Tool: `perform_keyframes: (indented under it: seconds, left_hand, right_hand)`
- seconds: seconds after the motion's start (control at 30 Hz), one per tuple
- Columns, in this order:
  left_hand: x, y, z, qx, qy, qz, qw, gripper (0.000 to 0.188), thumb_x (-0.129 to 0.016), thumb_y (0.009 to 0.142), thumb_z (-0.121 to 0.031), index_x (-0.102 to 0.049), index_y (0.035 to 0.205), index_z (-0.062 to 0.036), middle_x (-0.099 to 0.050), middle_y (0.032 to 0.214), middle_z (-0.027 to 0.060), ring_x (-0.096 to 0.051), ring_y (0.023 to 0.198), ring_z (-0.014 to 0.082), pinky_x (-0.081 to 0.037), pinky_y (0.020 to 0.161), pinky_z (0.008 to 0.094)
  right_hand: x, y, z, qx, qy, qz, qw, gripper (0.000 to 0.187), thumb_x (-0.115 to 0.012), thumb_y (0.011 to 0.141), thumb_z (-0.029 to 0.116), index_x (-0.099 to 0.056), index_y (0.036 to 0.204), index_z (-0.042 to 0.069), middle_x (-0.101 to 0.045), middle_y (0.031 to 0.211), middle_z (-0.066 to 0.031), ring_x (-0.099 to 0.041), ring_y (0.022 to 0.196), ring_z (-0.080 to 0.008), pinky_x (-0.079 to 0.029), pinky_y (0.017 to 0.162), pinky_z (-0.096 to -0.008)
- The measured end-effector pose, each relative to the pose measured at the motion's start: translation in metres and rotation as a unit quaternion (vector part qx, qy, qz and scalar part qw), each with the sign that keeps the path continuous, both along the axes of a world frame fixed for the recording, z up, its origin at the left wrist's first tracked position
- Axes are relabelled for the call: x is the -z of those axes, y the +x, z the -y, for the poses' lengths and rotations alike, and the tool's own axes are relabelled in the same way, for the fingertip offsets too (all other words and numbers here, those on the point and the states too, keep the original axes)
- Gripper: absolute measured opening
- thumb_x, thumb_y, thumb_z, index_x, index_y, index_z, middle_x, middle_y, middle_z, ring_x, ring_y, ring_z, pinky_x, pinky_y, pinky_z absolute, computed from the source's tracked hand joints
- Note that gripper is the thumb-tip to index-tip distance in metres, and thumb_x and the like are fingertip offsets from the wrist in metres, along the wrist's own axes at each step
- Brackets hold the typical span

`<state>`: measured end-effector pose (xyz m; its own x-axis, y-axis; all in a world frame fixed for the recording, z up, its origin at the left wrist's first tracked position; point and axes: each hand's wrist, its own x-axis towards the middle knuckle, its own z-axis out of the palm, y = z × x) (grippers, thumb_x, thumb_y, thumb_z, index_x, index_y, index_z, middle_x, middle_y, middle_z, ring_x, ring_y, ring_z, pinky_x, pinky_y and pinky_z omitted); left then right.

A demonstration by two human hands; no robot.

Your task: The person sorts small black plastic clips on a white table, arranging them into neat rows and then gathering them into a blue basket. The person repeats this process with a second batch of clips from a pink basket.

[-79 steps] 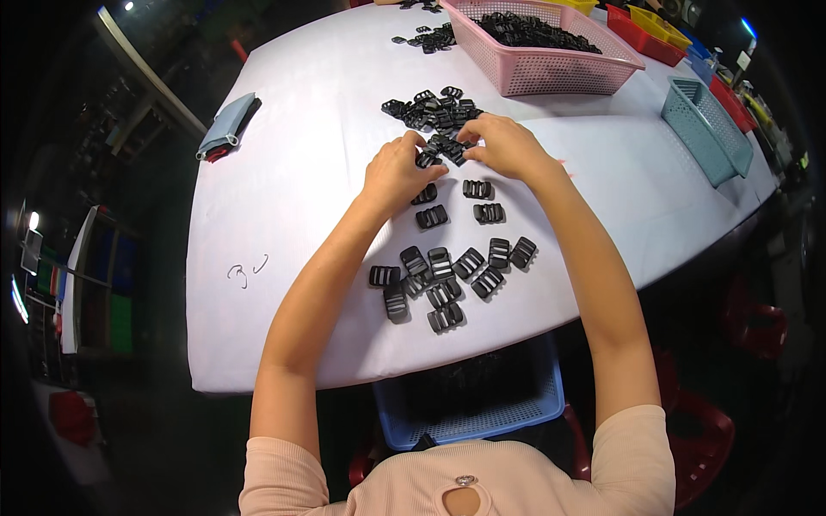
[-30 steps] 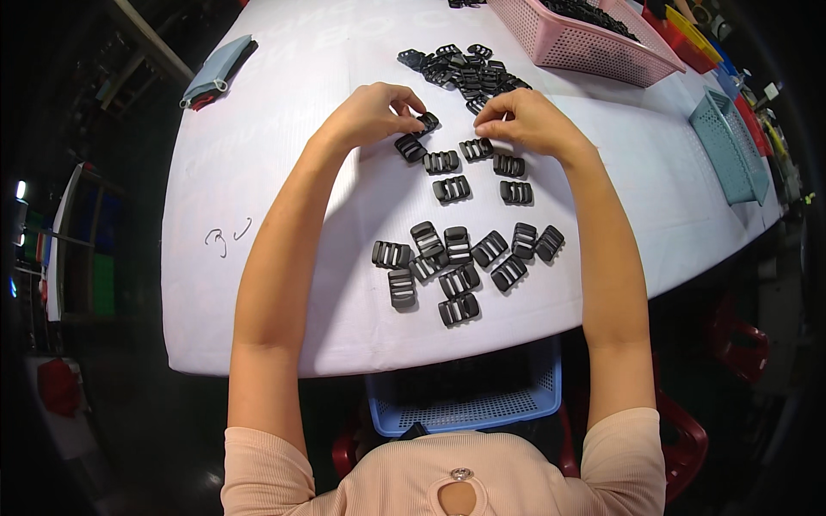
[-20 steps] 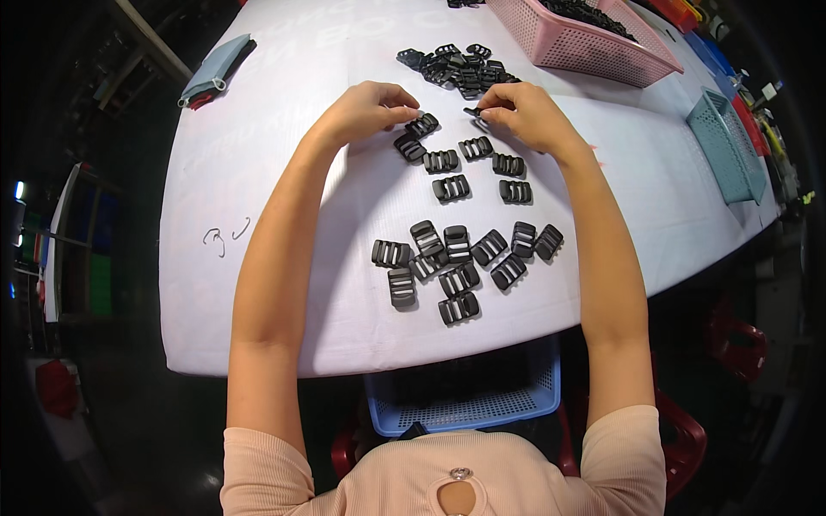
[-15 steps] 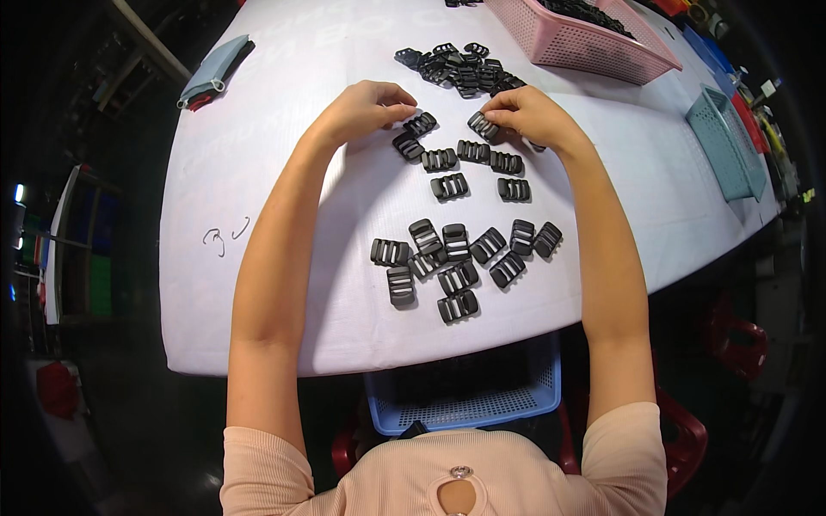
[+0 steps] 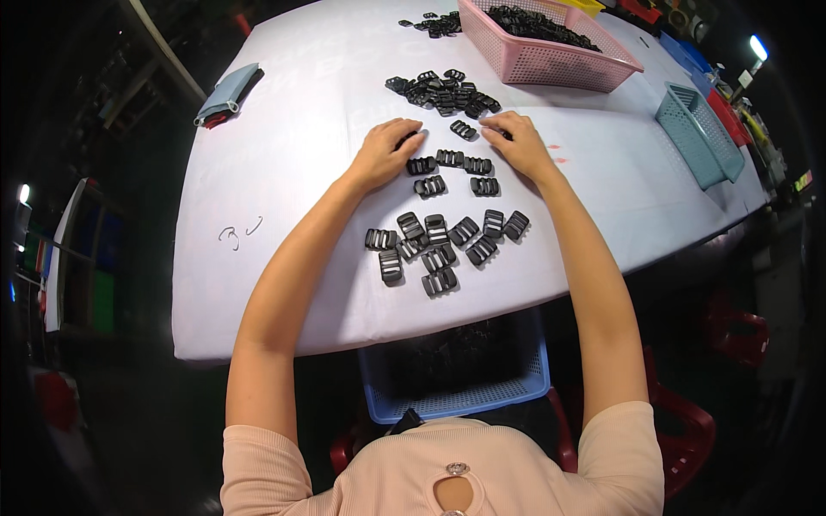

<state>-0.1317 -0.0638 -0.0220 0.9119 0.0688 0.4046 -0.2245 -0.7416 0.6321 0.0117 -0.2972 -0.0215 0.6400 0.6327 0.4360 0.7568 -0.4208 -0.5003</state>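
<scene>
"Black buckles (image 5: pixel 450 157) lie in several groups on the worktop (image 5: pixel 284 288): a pile (image 5: pixel 443 95) farther out, an arch of five below it, and a loose cluster (image 5: pixel 438 258) nearest the near edge."

"What's just changed?"

"Half a second ago the right hand (image 5: pixel 520 148) pinched one. Now a lone buckle (image 5: pixel 463 130) lies just beside its fingertips, between both hands; probably the same piece."

"Meaning?"

"One more piece set apart from the pile, I'd judge, and let go."

"So that hand's free?"

"Thumb and fingers look parted, but something dark sits between them. Buckle or shadow, I can't tell."

"And the left hand (image 5: pixel 381 156)?"

"Curled at the arch's left end, where two more buckles showed earlier. It hides that spot, so I can't tell whether it grips either."

"Beyond?"

"Pink basket (image 5: pixel 559 72), toward the worktop's far edge."
</scene>
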Motion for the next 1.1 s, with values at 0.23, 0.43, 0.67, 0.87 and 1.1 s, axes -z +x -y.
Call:
perform_keyframes:
  seconds: [0.23, 0.43, 0.67, 0.87, 1.1]
  left_hand:
    - [-0.003, -0.054, 0.075, -0.096, -0.072, -0.003, 0.993, 0.04, -0.043, 0.098, -0.025, -0.055, 0.124, 0.0028, -0.059, 0.12, 0.0209, -0.054, 0.115, 0.0318, -0.039, 0.1, 0.0377]
    - [-0.01, -0.118, 0.144, -0.153, -0.262, 0.045, 0.952, 0.033, -0.047, 0.095, -0.012, -0.05, 0.124, 0.003, -0.052, 0.122, 0.0185, -0.05, 0.116, 0.0291, -0.039, 0.099, 0.0365]
    - [-0.029, -0.193, 0.178, -0.053, -0.35, -0.047, 0.934, 0.035, -0.038, 0.101, -0.015, -0.046, 0.132, 0.0001, -0.05, 0.126, 0.0105, -0.046, 0.118, 0.017, -0.034, 0.104, 0.0309]
    - [-0.048, -0.195, 0.15, 0.034, -0.392, -0.099, 0.914, 0.03, -0.038, 0.102, -0.018, -0.057, 0.117, 0.0005, -0.058, 0.113, 0.0064, -0.05, 0.112, 0.0149, -0.035, 0.102, 0.0317]
    - [-0.018, -0.038, 0.014, -0.164, -0.127, -0.036, 0.978, 0.034, -0.048, 0.096, -0.025, -0.059, 0.121, -0.003, -0.053, 0.129, 0.0168, -0.051, 0.119, 0.0298, -0.04, 0.101, 0.0383]
  right_hand:
    - [0.001, -0.059, -0.014, -0.156, 0.047, -0.122, 0.979, 0.029, -0.053, 0.093, 0.03, -0.07, 0.106, 0.011, -0.067, 0.105, -0.0062, -0.058, 0.104, -0.0251, -0.044, 0.092, -0.0363]
    - [-0.006, -0.157, 0.019, -0.093, 0.129, -0.202, 0.966, 0.025, -0.054, 0.093, 0.024, -0.069, 0.098, 0.004, -0.067, 0.093, -0.0141, -0.061, 0.093, -0.0298, -0.047, 0.083, -0.0378]
    - [-0.033, -0.226, 0.078, -0.125, 0.077, -0.238, 0.96, 0.016, -0.057, 0.092, 0.011, -0.065, 0.099, -0.002, -0.065, 0.091, -0.0084, -0.061, 0.084, -0.0151, -0.047, 0.078, -0.0275]
    - [-0.064, -0.225, 0.086, -0.203, 0.019, -0.353, 0.913, 0.015, -0.063, 0.088, 0.013, -0.068, 0.097, 0.002, -0.067, 0.084, -0.0106, -0.064, 0.077, -0.0216, -0.049, 0.075, -0.0313]
    - [-0.03, -0.042, 0.003, -0.061, 0.098, -0.034, 0.993, 0.032, -0.064, 0.088, 0.023, -0.062, 0.113, 0.003, -0.06, 0.116, -0.0145, -0.058, 0.106, -0.029, -0.046, 0.091, -0.0364]
